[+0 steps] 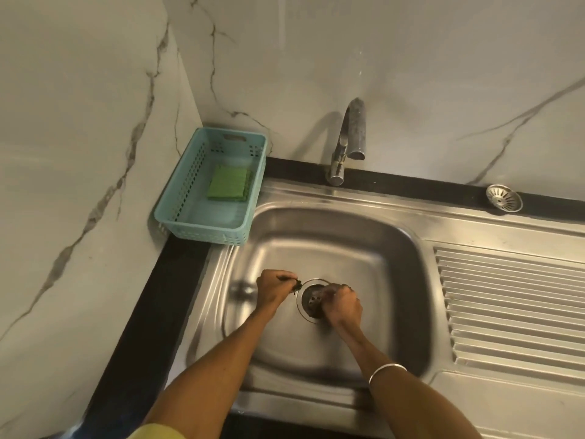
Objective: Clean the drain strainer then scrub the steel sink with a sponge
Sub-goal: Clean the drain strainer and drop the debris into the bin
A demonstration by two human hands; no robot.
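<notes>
Both my hands are down in the steel sink [332, 236] at its drain opening [311, 299]. My left hand [273, 291] is closed, pinching a small dark clump of debris [297, 285] just left of the drain rim. My right hand [343, 307] is curled over the right side of the drain, fingers closed; whether it holds anything is hidden. The round metal drain strainer [504, 198] lies on the black counter strip at the back right. A green sponge [228, 182] rests inside the blue plastic basket [202, 231] at the sink's back left corner.
A steel tap [349, 139] stands behind the basin, its spout over the back edge. A ribbed draining board [512, 312] lies right of the basin. Marble-patterned walls close in on the left and the back. A black counter edge [152, 312] runs along the left.
</notes>
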